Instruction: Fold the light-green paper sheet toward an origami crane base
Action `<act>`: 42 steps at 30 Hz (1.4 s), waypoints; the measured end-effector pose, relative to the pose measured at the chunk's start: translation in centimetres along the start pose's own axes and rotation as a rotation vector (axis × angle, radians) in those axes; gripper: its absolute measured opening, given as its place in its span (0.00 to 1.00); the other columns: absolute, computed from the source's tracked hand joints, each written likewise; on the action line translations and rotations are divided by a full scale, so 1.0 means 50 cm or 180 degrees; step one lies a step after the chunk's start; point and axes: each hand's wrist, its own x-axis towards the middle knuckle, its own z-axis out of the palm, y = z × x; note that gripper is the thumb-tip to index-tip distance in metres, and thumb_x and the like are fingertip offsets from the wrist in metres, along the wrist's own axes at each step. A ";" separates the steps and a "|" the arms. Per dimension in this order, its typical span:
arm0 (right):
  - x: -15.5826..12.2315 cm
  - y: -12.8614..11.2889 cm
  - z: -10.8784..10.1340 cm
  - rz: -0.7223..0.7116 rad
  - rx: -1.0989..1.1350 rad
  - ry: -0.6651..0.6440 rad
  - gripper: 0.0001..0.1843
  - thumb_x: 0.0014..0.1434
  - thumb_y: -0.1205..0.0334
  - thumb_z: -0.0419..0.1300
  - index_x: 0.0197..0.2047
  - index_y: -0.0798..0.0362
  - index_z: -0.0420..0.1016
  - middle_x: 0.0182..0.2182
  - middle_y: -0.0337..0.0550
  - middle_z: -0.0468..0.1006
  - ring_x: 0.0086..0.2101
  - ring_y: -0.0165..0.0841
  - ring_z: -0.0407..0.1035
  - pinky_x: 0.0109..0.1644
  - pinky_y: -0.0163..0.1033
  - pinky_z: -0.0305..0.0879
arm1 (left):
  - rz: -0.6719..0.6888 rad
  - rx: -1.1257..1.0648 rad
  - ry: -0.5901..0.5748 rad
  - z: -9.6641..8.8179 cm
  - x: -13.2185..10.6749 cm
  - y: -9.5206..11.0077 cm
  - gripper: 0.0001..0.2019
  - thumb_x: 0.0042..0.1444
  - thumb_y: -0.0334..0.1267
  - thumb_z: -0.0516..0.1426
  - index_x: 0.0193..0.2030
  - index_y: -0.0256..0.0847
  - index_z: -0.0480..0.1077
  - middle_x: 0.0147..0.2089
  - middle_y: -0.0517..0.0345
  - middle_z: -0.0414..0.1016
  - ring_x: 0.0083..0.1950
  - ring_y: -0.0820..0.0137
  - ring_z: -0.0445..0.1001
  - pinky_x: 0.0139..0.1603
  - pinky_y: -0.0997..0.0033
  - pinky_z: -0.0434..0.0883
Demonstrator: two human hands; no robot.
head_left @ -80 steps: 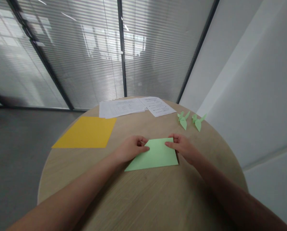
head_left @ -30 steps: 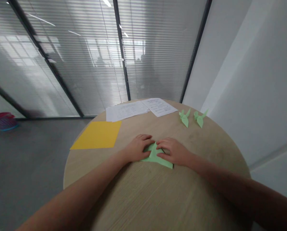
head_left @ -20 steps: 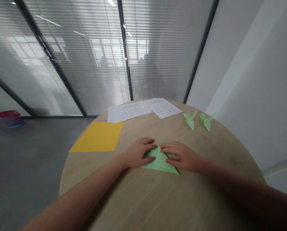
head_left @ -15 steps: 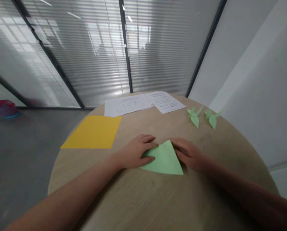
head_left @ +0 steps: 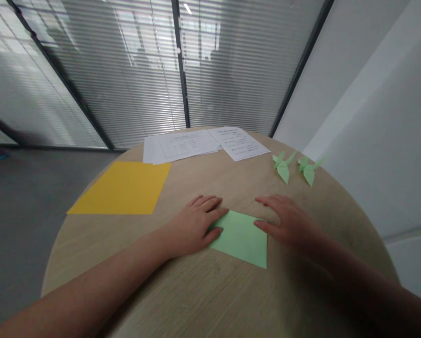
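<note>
A folded light green paper point(head_left: 244, 238) lies flat on the round wooden table point(head_left: 210, 300), shaped like a triangle. My left hand point(head_left: 196, 223) rests on its left corner with fingers stretched out flat, pressing it down. My right hand point(head_left: 288, 220) lies flat at the paper's right edge, fingers spread and touching the upper right corner. Neither hand grips anything.
A yellow paper sheet point(head_left: 122, 188) lies to the left. White printed sheets point(head_left: 182, 145) and another printed sheet point(head_left: 240, 143) sit at the far edge. Two small green folded paper figures point(head_left: 283, 166) point(head_left: 308, 170) stand at the right. Glass walls with blinds rise behind; a white wall is right.
The green sheet went from a flat rectangle to a folded triangle. My right hand slid off the top of it to its right edge, uncovering the fold. The view has shifted.
</note>
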 end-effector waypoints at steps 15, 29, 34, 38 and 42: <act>-0.001 -0.025 -0.011 0.0382 0.0005 -0.0617 0.12 0.58 0.59 0.67 0.45 0.50 0.76 0.30 0.39 0.78 0.31 0.35 0.71 0.35 0.39 0.58 | -0.0201 0.0266 0.0236 0.015 -0.005 0.073 0.25 0.63 0.34 0.55 0.67 0.36 0.66 0.69 0.41 0.69 0.66 0.50 0.68 0.66 0.46 0.68; 0.012 -0.003 0.002 0.0170 -0.0164 -0.0324 0.08 0.59 0.58 0.66 0.35 0.51 0.73 0.32 0.41 0.76 0.34 0.36 0.70 0.37 0.39 0.59 | -0.0234 0.0210 0.0164 0.007 -0.006 0.075 0.24 0.62 0.37 0.55 0.64 0.33 0.69 0.65 0.39 0.72 0.62 0.48 0.70 0.64 0.42 0.70; 0.008 -0.016 0.019 0.0018 -0.0057 -0.0090 0.05 0.58 0.64 0.64 0.35 0.50 0.70 0.30 0.39 0.73 0.32 0.35 0.68 0.37 0.39 0.59 | -0.0264 0.0207 0.0142 0.001 -0.006 0.075 0.24 0.62 0.38 0.55 0.64 0.33 0.70 0.65 0.40 0.72 0.63 0.48 0.70 0.64 0.43 0.70; 0.005 -0.022 0.025 -0.0571 0.0061 -0.0115 0.07 0.57 0.71 0.59 0.34 0.49 0.67 0.33 0.42 0.75 0.36 0.37 0.69 0.41 0.42 0.64 | -0.0303 0.0212 0.0164 -0.002 -0.007 0.072 0.25 0.62 0.41 0.55 0.64 0.32 0.69 0.65 0.38 0.73 0.62 0.47 0.70 0.63 0.42 0.70; -0.003 -0.036 0.017 -0.1178 0.0210 -0.0267 0.10 0.56 0.74 0.57 0.37 0.49 0.67 0.42 0.48 0.79 0.43 0.40 0.73 0.48 0.45 0.69 | -0.0306 0.0209 0.0187 -0.001 -0.008 0.069 0.25 0.62 0.43 0.56 0.64 0.34 0.69 0.65 0.39 0.72 0.63 0.47 0.70 0.64 0.42 0.69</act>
